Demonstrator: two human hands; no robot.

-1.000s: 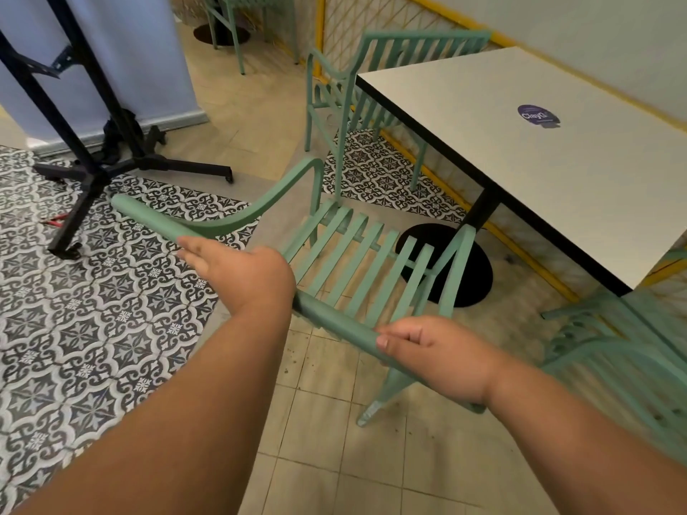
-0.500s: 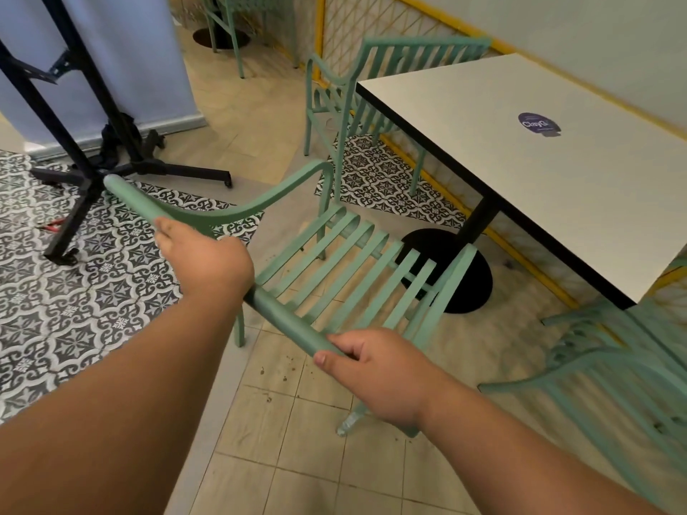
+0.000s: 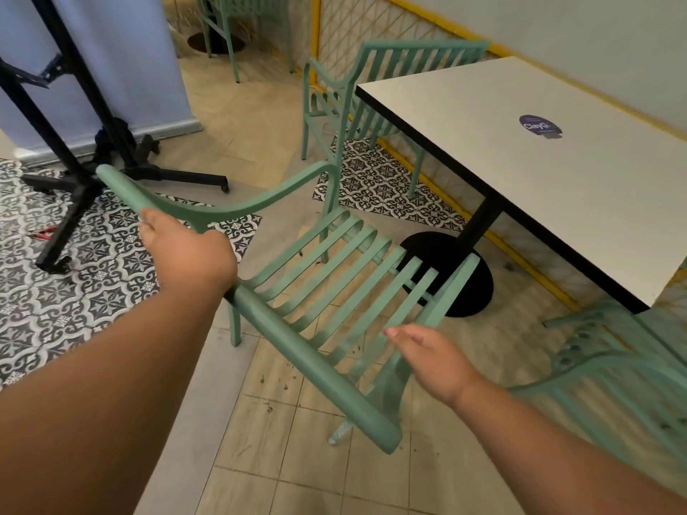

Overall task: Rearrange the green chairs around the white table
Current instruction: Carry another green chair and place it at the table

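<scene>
A green slatted chair (image 3: 334,269) stands in front of me, facing the white table (image 3: 557,169). My left hand (image 3: 186,250) is closed over the chair's top rail near its left end. My right hand (image 3: 431,358) hovers off the rail, fingers spread, holding nothing, just right of the backrest. A second green chair (image 3: 371,87) stands at the table's far end, partly under the top. A third green chair (image 3: 613,381) is blurred at the lower right, next to the table's near corner.
The table stands on a black post with a round black base (image 3: 450,273) and bears a purple sticker (image 3: 539,126). A black stand (image 3: 81,150) with a grey banner is at the left. A yellow-framed mesh fence (image 3: 390,35) runs behind the table. Another green chair (image 3: 238,16) stands far back.
My right hand has let go of the top rail and opened. The chair has shifted left and toward me, with my left hand still on the rail.
</scene>
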